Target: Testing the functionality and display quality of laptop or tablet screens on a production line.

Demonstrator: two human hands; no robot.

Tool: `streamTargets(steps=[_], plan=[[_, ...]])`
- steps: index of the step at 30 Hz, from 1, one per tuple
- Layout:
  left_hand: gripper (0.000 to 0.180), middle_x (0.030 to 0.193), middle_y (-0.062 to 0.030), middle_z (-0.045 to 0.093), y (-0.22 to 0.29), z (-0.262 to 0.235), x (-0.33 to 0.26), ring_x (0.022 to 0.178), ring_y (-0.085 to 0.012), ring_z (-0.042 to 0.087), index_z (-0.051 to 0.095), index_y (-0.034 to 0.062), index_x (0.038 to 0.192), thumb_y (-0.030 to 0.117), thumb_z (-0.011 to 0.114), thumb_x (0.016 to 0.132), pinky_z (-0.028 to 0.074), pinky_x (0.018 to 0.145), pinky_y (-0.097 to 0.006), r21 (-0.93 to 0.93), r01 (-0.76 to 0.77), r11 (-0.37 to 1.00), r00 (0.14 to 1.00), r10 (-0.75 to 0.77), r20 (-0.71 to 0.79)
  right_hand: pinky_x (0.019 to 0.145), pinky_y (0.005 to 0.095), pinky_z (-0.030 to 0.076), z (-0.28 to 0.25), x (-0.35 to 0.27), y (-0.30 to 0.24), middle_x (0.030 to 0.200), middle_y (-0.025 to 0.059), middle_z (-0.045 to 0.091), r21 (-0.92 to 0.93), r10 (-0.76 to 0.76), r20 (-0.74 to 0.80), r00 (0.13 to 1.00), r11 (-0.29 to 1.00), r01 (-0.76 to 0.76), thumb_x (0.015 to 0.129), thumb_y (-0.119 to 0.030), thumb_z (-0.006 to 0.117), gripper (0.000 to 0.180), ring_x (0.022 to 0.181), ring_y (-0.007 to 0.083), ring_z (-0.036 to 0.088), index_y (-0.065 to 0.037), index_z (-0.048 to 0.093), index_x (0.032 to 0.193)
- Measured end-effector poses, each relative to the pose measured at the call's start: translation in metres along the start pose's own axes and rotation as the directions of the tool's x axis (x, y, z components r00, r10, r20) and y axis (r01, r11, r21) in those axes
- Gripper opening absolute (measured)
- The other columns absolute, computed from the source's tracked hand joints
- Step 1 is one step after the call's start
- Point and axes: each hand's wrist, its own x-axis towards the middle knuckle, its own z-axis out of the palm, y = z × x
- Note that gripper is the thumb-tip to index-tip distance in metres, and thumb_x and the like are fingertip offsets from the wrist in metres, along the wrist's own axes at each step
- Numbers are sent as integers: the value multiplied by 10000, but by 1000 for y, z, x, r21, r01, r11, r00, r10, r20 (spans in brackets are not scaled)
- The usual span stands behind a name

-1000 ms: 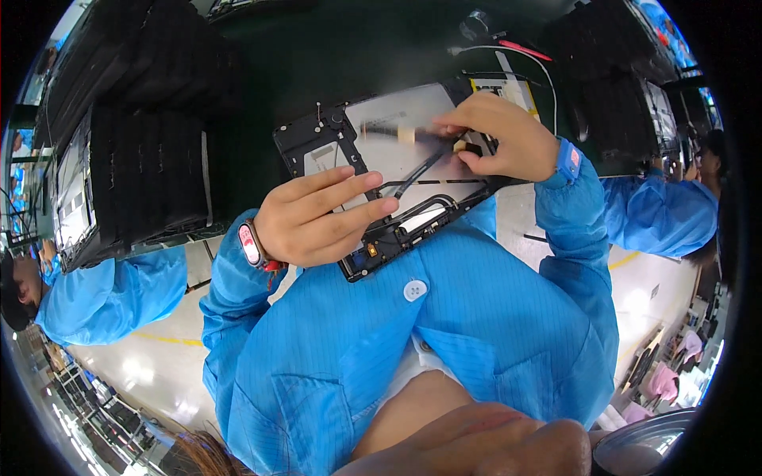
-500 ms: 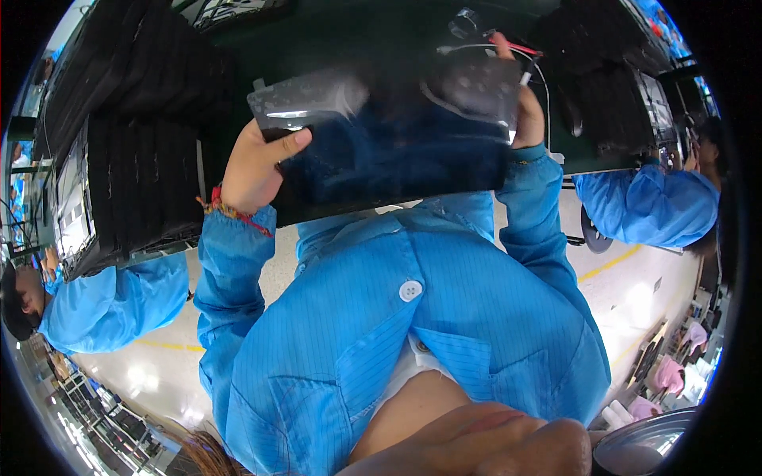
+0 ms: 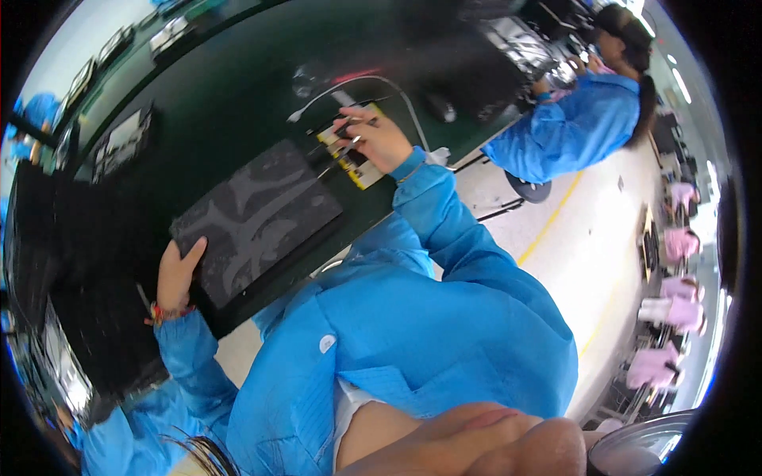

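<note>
A large flat dark panel (image 3: pixel 258 218) lies on the dark green workbench (image 3: pixel 238 95) in front of me. My left hand (image 3: pixel 178 274) grips its near left edge, thumb on top. My right hand (image 3: pixel 379 139) is stretched to the far right of the panel, fingers closed around a thin pen-like tool, above a small yellow-edged tray (image 3: pixel 349 159). Both my arms are in blue sleeves; a red band sits on my left wrist.
A white cable (image 3: pixel 361 83) loops across the bench beyond my right hand. Stacked black trays (image 3: pixel 79 317) stand at the left. Another person in blue (image 3: pixel 575 127) sits at the bench on the right. Pink seats (image 3: pixel 667 317) line the pale floor.
The small open frame I worked on a second ago is gone from view. The large dark panel, lifted half a second ago, now lies flat, and my right hand has reached out to the yellow-edged tray.
</note>
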Motion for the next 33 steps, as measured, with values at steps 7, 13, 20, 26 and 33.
streamTargets(steps=[7, 13, 20, 26, 33], plan=[[450, 1160, -194, 496, 40, 47, -18, 1101, -324, 457, 514, 9, 1141, 235, 632, 770, 352, 941, -385, 871, -249, 423, 892, 450, 37, 743, 243, 445, -31, 2, -15, 993, 82, 586, -703, -204, 95, 974, 680, 210, 837, -85, 539, 273, 852, 116, 546, -4, 555, 1098], [617, 1362, -151, 299, 33, 145, -11, 1273, -337, 256, 430, 134, 1264, 248, 682, 713, 203, 1037, -471, 749, -619, 235, 757, 434, 489, 646, 229, 472, -22, -10, -31, 855, 53, 630, -814, -73, 47, 996, 576, 80, 803, -109, 586, 226, 705, 101, 580, -15, 609, 1006], [651, 1387, -119, 275, 20, 126, 2, 1283, -329, 239, 405, 172, 1288, 241, 685, 705, 178, 1044, -478, 791, -564, 237, 784, 453, 424, 659, 229, 498, -1, 1, -34, 807, 80, 637, -840, 196, 71, 978, 541, -47, 776, -82, 609, 187, 711, 116, 620, 7, 598, 940], [464, 1209, -157, 472, 44, 135, 28, 1153, -337, 412, 519, 60, 1119, 227, 671, 713, 292, 993, -445, 738, -613, 281, 724, 574, 383, 618, 203, 490, 4, 6, -45, 839, 77, 618, -754, 296, 210, 932, 656, -38, 794, -152, 625, 219, 724, 129, 606, -16, 594, 963], [242, 886, -110, 615, 65, 214, 82, 854, -284, 569, 571, 82, 978, 212, 612, 778, 410, 775, -385, 525, -620, 583, 763, 604, 231, 520, 186, 440, -9, 19, -53, 831, 66, 627, -651, 412, 297, 862, 748, -133, 783, -110, 630, 230, 662, 98, 568, 8, 590, 976]])
